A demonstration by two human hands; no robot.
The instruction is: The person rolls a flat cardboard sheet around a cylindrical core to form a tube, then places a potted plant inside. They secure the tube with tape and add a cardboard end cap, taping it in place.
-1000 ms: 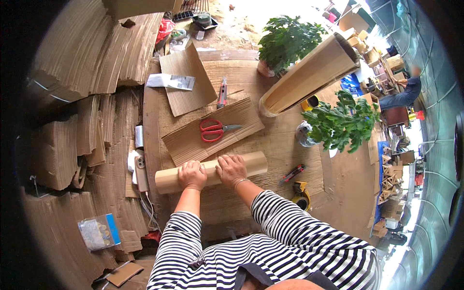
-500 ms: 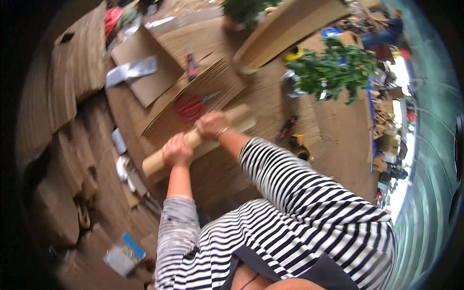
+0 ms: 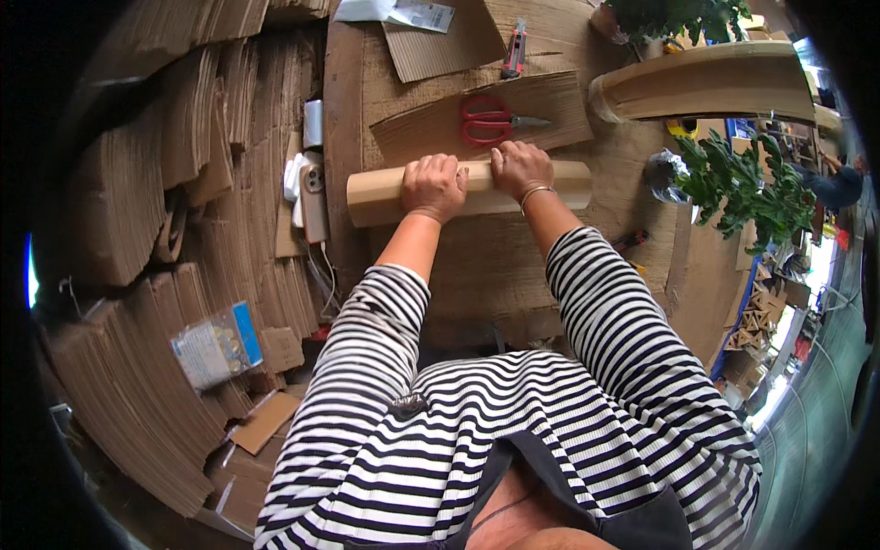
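Note:
A bent, roll-like piece of brown cardboard (image 3: pixel 374 195) lies crosswise on the wooden table in front of me. My left hand (image 3: pixel 434 188) is closed over its upper edge, left of the middle. Just to the right, my right hand (image 3: pixel 522 170), with a bracelet at the wrist, is closed over the same edge, its fingers curled. The thumbs are close together. Beyond the hands, red-handled scissors (image 3: pixel 487 122) rest on a flat cardboard sheet (image 3: pixel 412 128). A red and black utility knife (image 3: pixel 516 48) lies past that sheet.
Stacked cardboard (image 3: pixel 119 202) fills the left side, with a phone (image 3: pixel 313 203) on it by the table edge. A long curved cardboard piece (image 3: pixel 706 84) lies at the far right. A leafy plant (image 3: pixel 747 188) stands on the right. Another knife (image 3: pixel 631 240) lies beside my right forearm.
The view has turned, so the cardboard piece that ran slantwise now runs nearly level. Both hands stay on it. Scissors and knife have kept their places on the table.

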